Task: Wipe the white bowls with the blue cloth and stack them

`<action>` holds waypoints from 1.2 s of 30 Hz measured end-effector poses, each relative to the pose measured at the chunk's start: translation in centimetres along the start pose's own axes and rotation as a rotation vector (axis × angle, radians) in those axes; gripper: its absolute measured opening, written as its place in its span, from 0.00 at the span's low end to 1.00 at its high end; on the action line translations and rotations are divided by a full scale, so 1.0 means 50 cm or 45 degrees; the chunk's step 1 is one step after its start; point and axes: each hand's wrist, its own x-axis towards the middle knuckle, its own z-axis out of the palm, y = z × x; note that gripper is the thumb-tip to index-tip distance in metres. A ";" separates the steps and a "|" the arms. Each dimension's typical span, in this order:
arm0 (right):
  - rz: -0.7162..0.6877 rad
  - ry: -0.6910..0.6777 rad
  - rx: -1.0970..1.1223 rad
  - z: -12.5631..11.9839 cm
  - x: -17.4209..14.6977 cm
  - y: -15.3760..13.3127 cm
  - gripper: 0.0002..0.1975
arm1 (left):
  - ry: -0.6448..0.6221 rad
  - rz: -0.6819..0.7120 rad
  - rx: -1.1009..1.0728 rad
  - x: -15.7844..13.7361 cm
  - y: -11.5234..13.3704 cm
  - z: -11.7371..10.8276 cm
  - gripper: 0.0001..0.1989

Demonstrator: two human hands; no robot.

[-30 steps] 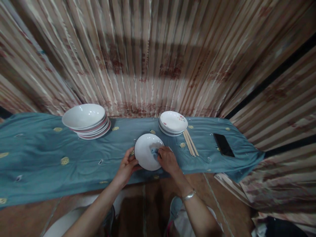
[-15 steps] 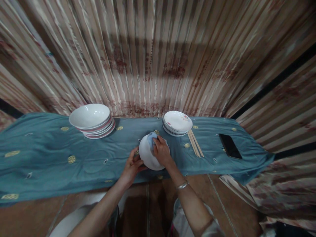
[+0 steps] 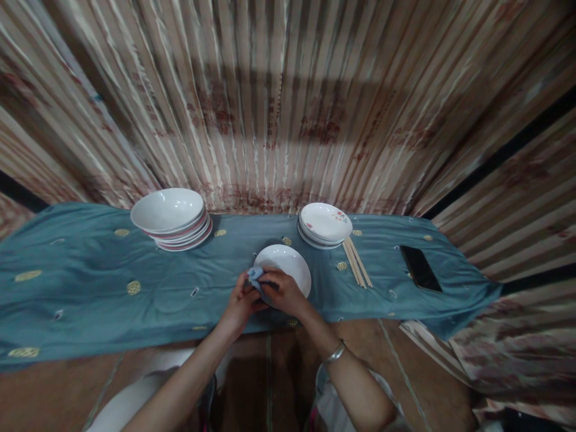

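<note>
A white plate [image 3: 292, 259] is at the middle of the table near its front edge, inner face up. My left hand [image 3: 240, 306] grips the plate's near-left rim, its fingers partly hidden. In my right hand [image 3: 283, 292] is a bunched light-blue cloth [image 3: 255, 274], closed in the fingers and pressed at the plate's left rim. The two hands are close together there, and they cover the plate's near-left part.
White bowls with red bands [image 3: 167, 210] stand stacked at the back left. Behind the plate to the right is a stack of floral plates [image 3: 324, 222], with several chopsticks [image 3: 357, 262] beside it. A black phone [image 3: 420, 268] lies farther right on the teal tablecloth [image 3: 99, 300]. Pleated curtains [image 3: 288, 120] hang behind.
My right hand has moved the cloth from the plate's far side, leftward and toward me, to its left rim. My left hand stays at the near-left edge.
</note>
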 end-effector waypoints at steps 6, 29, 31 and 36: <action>0.117 -0.139 0.164 -0.028 -0.040 -0.013 0.06 | 0.006 0.010 0.022 -0.002 0.009 0.006 0.37; 0.324 0.080 -1.056 -0.106 -0.066 0.048 0.10 | -0.038 0.046 0.111 0.007 0.006 0.008 0.38; 0.298 0.144 -1.040 -0.104 -0.055 0.062 0.11 | -0.045 0.057 0.100 0.010 -0.001 0.005 0.37; 0.229 0.261 -0.892 -0.088 -0.020 0.087 0.13 | -0.065 0.062 0.084 0.011 -0.009 0.005 0.37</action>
